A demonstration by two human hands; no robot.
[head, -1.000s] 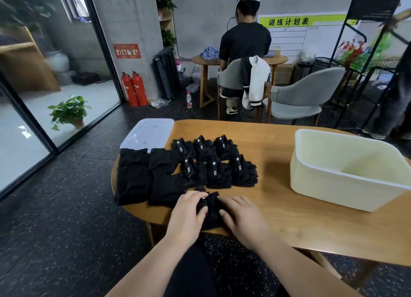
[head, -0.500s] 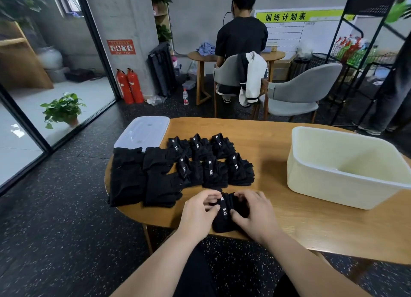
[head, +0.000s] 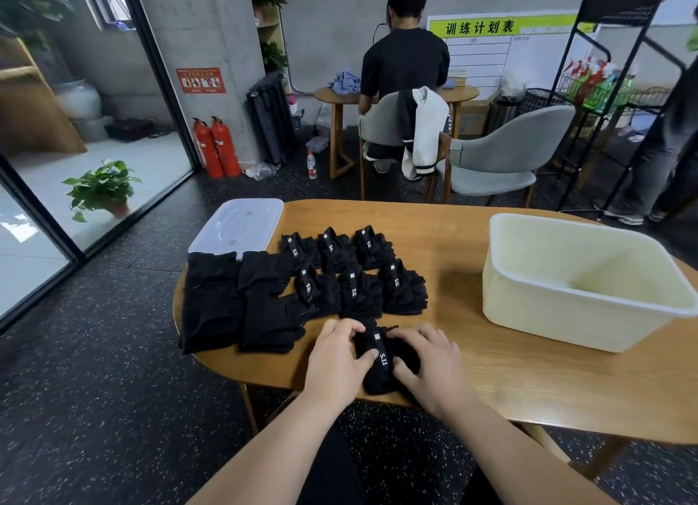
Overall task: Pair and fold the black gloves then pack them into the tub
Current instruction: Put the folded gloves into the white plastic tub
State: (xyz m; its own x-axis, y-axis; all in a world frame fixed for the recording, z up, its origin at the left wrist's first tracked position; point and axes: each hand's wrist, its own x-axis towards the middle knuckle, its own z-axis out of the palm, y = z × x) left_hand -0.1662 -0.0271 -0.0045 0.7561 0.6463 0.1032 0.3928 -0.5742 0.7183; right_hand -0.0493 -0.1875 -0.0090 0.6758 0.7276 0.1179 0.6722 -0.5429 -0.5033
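Both hands are on the same folded glove bundle [head: 380, 365] right at the near edge of the wooden table [head: 510, 387]. My left hand [head: 336, 357] has its fingers curled over the bundle's left side with the thumb pressed on top. My right hand [head: 430, 368] wraps it from the right, so both are gripping it. The white 5.11 tag faces up between my thumbs.

Just past it sit 6 folded bundles [head: 355, 293] in 2 rows of 3. Left of those are 2 piles of flat gloves [head: 260, 308] along the table's left edge. A clear lid [head: 238, 228] hangs off the far left corner. The cream tub [head: 547, 312] is over by the right edge, well apart from the gloves.
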